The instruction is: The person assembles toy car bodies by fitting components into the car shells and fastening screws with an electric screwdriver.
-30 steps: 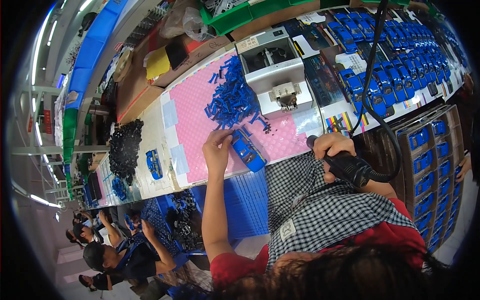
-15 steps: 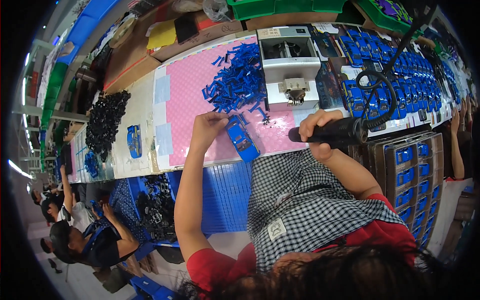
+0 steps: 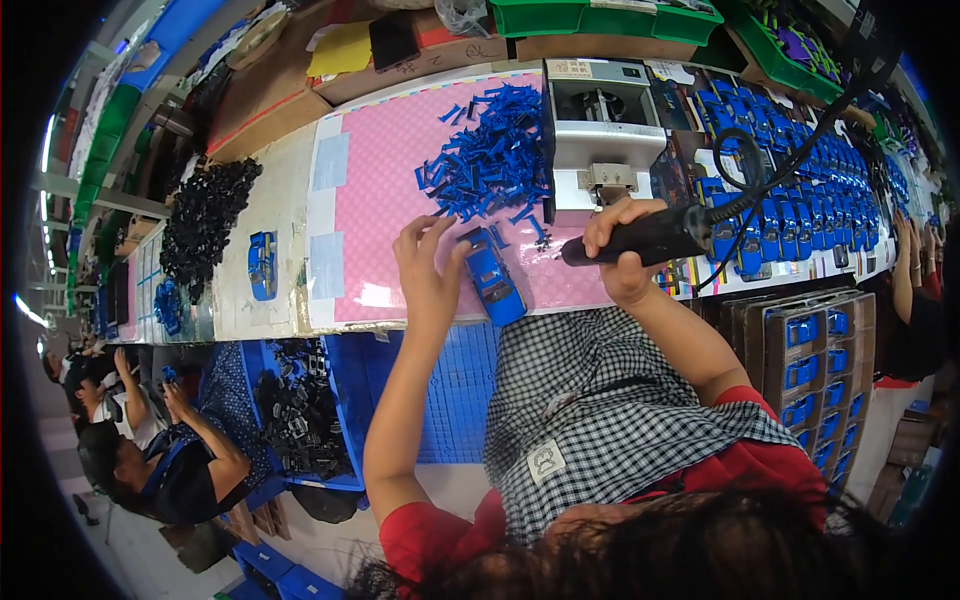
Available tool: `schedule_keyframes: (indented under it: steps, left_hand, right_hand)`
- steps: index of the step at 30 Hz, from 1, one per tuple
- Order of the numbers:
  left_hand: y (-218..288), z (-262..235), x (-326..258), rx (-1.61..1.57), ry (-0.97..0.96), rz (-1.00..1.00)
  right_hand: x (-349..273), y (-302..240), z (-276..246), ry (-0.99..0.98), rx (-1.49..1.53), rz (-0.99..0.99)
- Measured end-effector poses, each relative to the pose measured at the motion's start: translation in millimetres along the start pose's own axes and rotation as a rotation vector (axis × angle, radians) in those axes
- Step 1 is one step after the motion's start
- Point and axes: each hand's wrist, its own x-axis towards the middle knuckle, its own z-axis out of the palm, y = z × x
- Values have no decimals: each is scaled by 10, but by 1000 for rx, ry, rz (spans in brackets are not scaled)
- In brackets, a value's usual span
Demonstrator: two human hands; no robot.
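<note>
Left hand (image 3: 425,268) open, fingers resting on blue toy car (image 3: 494,277) just right of it; right hand (image 3: 620,255) clamped on black screwdriver (image 3: 640,238). Screwing not begun; many blue parts (image 3: 490,150) beyond, unused.

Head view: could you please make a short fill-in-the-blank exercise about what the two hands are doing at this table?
1. The left hand rests on a blue toy ____ lying on the pink mat.
2. The right hand grips a black electric ____ with a coiled cable.
3. Behind the toy lies a pile of small plastic parts coloured ____.

Missing words: car; screwdriver; blue
</note>
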Motion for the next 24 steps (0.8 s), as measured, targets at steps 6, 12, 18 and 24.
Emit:
schedule_keyframes:
  steps: [6, 12, 18, 24]
  left_hand:
    - [646, 16, -666, -370, -169, -274]
    - [794, 318, -1050, -763, -276, -483]
    - [943, 260, -1091, -787, -239, -374]
    - [1117, 186, -1050, -726, -222, -354]
  right_hand:
    - [-39, -468, 106, 129, 177, -24]
    - [-171, -775, 45, 29, 384, -75]
    - [-244, -1076, -5, 43, 389, -63]
    - [-305, -1219, -57, 36, 399, -57]
